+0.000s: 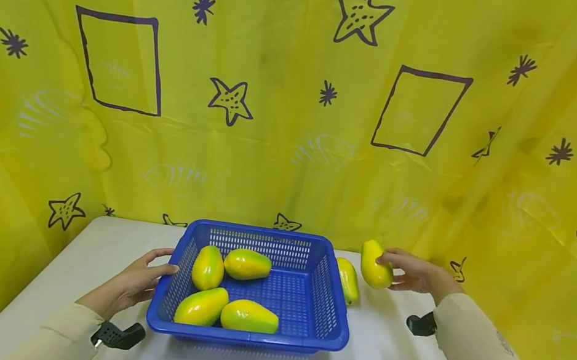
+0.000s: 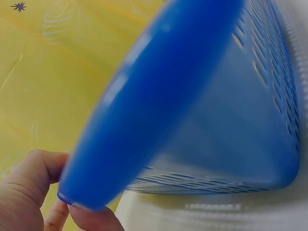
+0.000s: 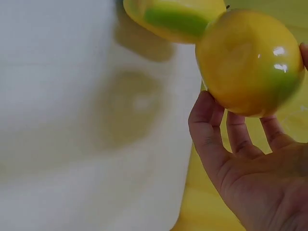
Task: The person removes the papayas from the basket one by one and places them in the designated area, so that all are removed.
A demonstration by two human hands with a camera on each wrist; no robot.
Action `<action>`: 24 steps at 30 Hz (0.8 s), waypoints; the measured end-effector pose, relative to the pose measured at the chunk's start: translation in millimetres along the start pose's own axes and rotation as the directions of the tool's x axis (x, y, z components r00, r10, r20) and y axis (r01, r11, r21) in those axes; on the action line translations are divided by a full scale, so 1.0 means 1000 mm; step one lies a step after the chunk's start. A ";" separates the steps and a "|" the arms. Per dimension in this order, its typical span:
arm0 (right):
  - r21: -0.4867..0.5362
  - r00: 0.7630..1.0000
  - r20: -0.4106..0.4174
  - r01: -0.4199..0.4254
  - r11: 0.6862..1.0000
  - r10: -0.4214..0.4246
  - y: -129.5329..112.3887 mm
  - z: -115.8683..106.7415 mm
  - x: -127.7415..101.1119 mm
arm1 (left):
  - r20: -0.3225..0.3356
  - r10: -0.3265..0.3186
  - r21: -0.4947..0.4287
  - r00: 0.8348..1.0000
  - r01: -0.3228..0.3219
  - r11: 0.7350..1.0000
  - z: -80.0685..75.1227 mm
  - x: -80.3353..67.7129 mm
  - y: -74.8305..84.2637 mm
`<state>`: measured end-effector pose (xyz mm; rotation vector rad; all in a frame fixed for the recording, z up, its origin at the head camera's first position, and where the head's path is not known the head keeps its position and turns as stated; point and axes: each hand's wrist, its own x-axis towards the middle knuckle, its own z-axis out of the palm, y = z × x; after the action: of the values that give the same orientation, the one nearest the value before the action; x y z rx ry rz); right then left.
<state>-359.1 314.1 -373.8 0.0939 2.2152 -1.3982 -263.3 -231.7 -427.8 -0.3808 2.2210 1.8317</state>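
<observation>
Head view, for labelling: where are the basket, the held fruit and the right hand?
Basket [image 1: 286,299], head view, bare bottom.
Held fruit [image 1: 372,271], head view, middle.
Right hand [image 1: 417,274], head view, between fingers and wrist.

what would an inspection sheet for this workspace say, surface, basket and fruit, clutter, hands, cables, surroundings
surface: white table, shadows falling across it
basket: blue, perforated sides, rim unbroken where visible
fruit inside: four yellow-green fruits lying in the basket
fruit outside: one more fruit at the basket's right side, partly hidden; contact cannot be told
clutter: nothing seen
left hand: grips the basket's left rim
right hand: fingers hold a sixth fruit above the table
cables: nothing seen
surroundings: yellow curtain with stars, fish and rectangles
</observation>
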 end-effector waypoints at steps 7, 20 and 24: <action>0.024 1.000 -0.024 -0.006 1.000 0.006 0.013 0.002 0.003 | 0.002 -0.002 -0.008 1.000 0.002 1.000 0.000 -0.001 0.000; 0.050 0.997 -0.076 -0.023 0.998 0.027 0.033 0.001 0.010 | -0.006 -0.005 -0.009 1.000 0.005 1.000 0.001 0.001 -0.001; 0.060 0.996 -0.087 -0.020 0.998 0.025 0.038 0.003 0.015 | -0.006 -0.006 -0.010 1.000 0.006 1.000 0.000 0.000 -0.001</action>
<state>-358.0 326.2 -413.2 0.2038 2.2363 -1.4730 -262.8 -231.5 -429.0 -0.3953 2.2130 1.8423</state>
